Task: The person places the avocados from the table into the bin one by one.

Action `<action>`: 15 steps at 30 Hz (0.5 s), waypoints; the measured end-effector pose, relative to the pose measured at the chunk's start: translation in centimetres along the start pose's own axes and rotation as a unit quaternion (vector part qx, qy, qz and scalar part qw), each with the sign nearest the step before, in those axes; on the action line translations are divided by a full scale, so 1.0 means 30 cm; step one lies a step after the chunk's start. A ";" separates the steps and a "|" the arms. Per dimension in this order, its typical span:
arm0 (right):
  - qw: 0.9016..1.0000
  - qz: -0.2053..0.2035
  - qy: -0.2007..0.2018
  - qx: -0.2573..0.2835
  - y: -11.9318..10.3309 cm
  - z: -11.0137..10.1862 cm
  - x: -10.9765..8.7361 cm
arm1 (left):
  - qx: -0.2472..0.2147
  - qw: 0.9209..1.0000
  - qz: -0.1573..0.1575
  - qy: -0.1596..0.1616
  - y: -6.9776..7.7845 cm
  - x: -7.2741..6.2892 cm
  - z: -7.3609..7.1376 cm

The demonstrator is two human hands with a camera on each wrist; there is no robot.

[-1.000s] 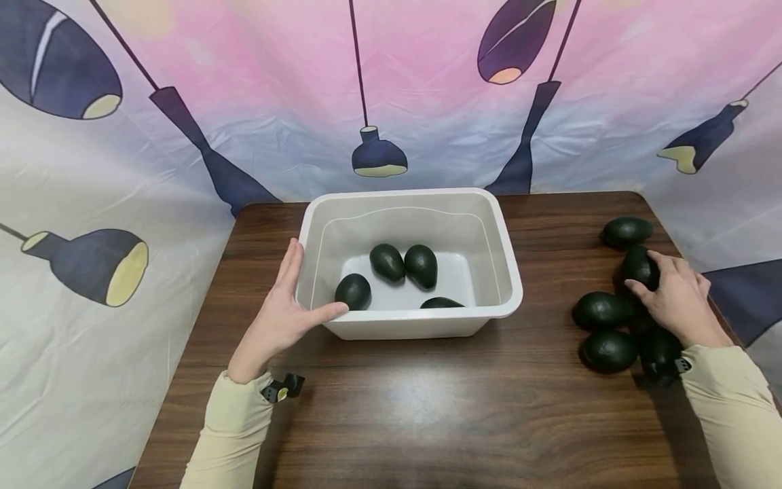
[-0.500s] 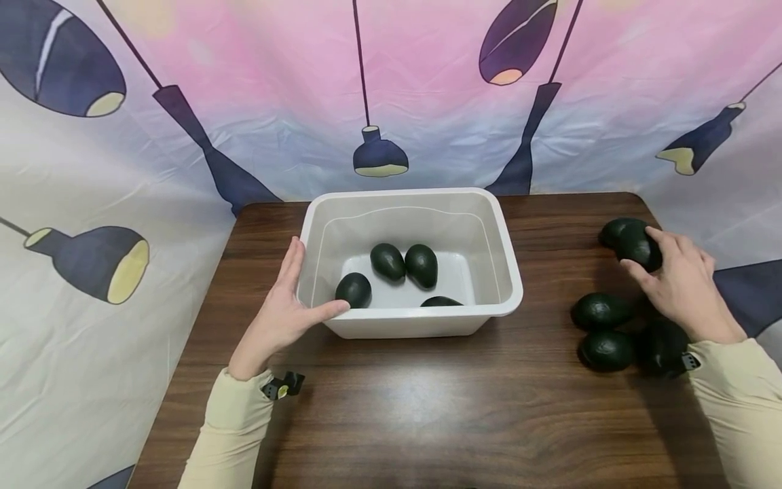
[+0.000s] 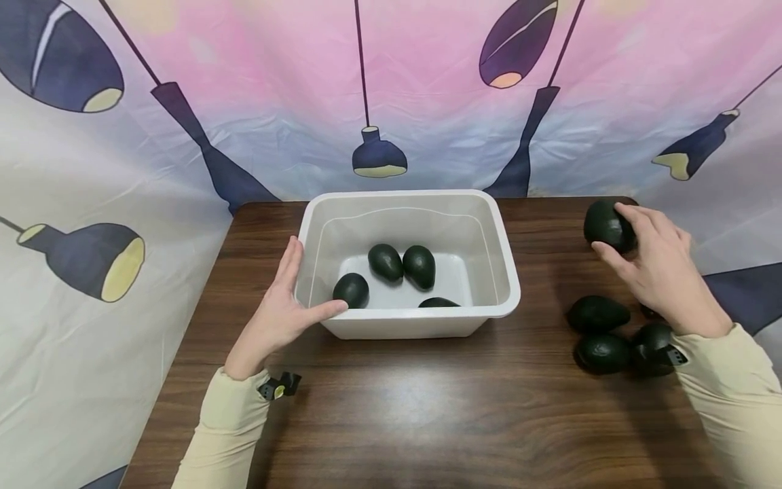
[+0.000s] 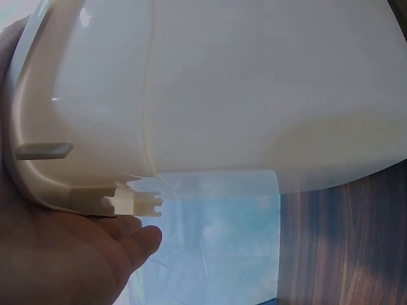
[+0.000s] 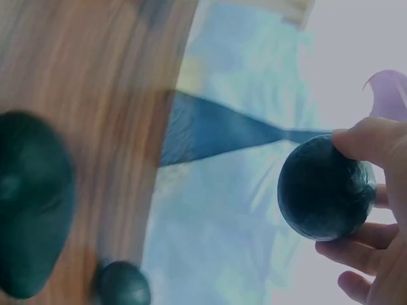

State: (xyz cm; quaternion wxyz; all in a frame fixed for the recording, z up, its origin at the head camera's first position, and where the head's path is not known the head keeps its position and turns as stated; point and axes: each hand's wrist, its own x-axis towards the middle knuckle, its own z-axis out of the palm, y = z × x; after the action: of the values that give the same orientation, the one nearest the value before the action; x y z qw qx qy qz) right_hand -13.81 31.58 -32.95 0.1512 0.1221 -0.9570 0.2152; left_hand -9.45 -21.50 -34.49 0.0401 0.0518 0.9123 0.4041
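My right hand point(image 3: 656, 265) pinches a dark green avocado point(image 3: 609, 226) between thumb and fingers, up over the table's back right corner. The right wrist view shows this avocado point(image 5: 325, 189) raised, thumb on one side and fingertips on the other. A light grey plastic bin point(image 3: 406, 326) stands at the middle back with several avocados inside, one mostly hidden by the front wall. My left hand point(image 3: 275, 316) rests against the bin's front left corner, fingers straight along the side and thumb on the front rim. In the left wrist view the hand point(image 4: 82, 254) touches the bin's rim.
More avocados lie in a group on the right, among them one avocado point(image 3: 598, 314) behind another avocado point(image 3: 602, 352) and a third avocado point(image 3: 652, 350) beside my right sleeve. The wooden table point(image 3: 415, 421) meets a printed cloth point(image 3: 293, 109) at the back.
My right hand has lifted an avocado out of the group and carried it back and left. The back right avocado is now hidden behind it. My left hand and the bin stay put.
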 end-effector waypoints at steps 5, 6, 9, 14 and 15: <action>0.999 -0.037 0.011 0.003 -0.066 0.000 0.035 | 0.003 1.000 -0.001 0.000 -0.002 -0.004 -0.009; 0.999 -0.045 0.016 0.003 -0.075 0.000 0.041 | 0.002 1.000 0.001 0.000 -0.002 -0.004 -0.010; 0.998 -0.062 0.026 0.005 -0.101 -0.006 0.057 | -0.003 1.000 0.005 0.000 0.001 -0.001 -0.008; 0.996 -0.087 0.026 0.014 -0.152 -0.015 0.077 | -0.008 1.000 0.006 0.000 0.003 0.002 0.001; 0.995 -0.092 0.027 0.015 -0.163 -0.016 0.081 | -0.008 1.000 0.005 0.001 0.003 0.002 0.003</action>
State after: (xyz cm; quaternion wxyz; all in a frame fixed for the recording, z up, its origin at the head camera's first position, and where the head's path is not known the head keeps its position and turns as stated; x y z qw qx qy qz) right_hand -14.48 27.09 -29.88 0.1940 0.2065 -0.9339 0.2182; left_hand -9.50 -21.36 -34.50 0.0377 0.0562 0.9088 0.4117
